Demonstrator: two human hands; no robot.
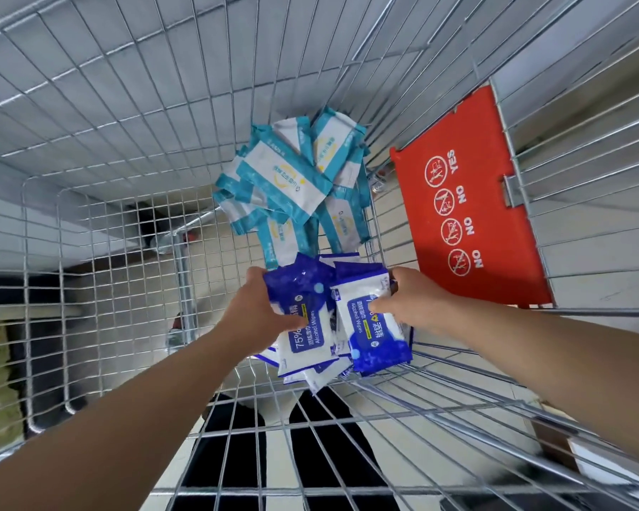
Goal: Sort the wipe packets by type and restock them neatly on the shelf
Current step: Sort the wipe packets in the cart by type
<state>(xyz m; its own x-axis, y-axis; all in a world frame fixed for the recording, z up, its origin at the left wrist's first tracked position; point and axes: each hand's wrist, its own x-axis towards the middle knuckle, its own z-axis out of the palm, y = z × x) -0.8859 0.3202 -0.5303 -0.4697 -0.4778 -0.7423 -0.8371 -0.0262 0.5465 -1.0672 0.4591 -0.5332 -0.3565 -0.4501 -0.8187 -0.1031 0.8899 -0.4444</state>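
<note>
Inside a wire shopping cart (89, 223) lie two kinds of wipe packets. Several teal-and-white packets (296, 186) sit heaped at the far end of the cart floor. Closer to me is a bunch of dark blue-and-white alcohol wipe packets (310, 337). My left hand (262, 311) grips the left side of the blue bunch, thumb across a packet's front. My right hand (410, 304) clasps the right side, thumb pressed on a packet labelled Alcohol Wipes (373, 326). The packets at the bottom of the bunch are partly hidden.
A red plastic child-seat flap (495, 201) with warning icons leans against the cart's right side. Wire walls close in on all sides. Through the mesh floor I see pale tiles and my dark trouser legs (321, 437). No shelf shows.
</note>
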